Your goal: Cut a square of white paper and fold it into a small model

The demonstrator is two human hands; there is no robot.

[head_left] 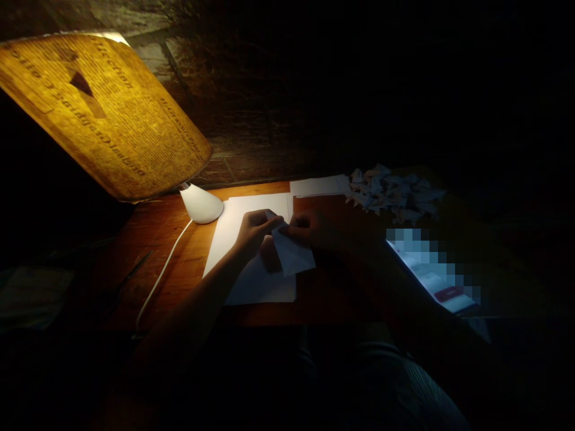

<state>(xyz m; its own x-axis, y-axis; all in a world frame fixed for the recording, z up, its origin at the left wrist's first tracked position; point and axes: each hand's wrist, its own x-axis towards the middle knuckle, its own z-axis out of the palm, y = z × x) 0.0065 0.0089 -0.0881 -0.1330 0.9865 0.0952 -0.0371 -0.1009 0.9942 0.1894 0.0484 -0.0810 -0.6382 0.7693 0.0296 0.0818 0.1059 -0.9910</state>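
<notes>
Between my two hands is a small folded piece of white paper [294, 254], held above the table with its pointed end up near my fingers. My left hand [258, 230] pinches it at the upper left edge, thumb against forefinger. On the other side my right hand [308, 228] is closed at the paper's upper right; it lies in shadow, so its fingers show only in part. Under my left hand lies a stack of white paper sheets [245, 287] on the wooden table [175, 263].
A lamp with a printed shade [108, 120] and white base [200, 205] stands at left, its cord [164, 269] running forward. Folded paper pieces [395, 194] are heaped at back right beside paper strips [318, 185]. A lit phone [431, 278] lies right; a dark thin tool [137, 266] left.
</notes>
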